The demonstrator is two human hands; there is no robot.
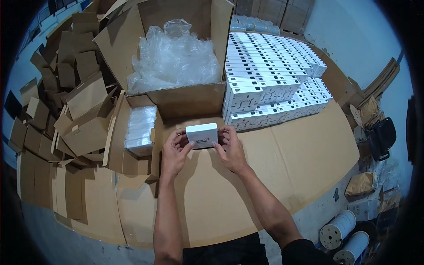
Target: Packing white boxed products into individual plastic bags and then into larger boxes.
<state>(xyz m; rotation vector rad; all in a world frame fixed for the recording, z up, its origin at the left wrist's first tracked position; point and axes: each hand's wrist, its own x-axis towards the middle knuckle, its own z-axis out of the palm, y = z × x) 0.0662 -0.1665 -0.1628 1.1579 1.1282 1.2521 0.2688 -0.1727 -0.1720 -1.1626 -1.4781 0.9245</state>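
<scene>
- I hold a small white box (202, 134) at the centre of the frame, its front facing me; its back is hidden, its print tiny, and I cannot tell whether its base touches anything.
- My left hand (175, 153) is half curled about the box's left end, thumb on the lower front corner; the tips of some fingers are out of sight.
- My right hand (231, 152) matches it at the right end, thumb on the front, fingers bent; my dark sleeve (304, 252) is cut off at the lower edge.
- At upper middle, a big carton (190, 100) holds crumpled, glossy clear bags (174, 59); the frame's top crops its flaps.
- Left of my hands, a narrow open carton (113, 137) holds a row of packs (141, 128) in shiny clear wrap, their contents blurred.
- At upper right, smooth white boxes (269, 88) stand packed in stepped rows, dark squares along their edges.
- At left, brown cartons (84, 119) overlap in a heap, hiding one another.
- Matt cardboard sheeting (282, 176) spreads flat beneath my forearms and right to a curved edge, leaving my right arm room sideways; the narrow carton's wall stands close beside my left hand.
</scene>
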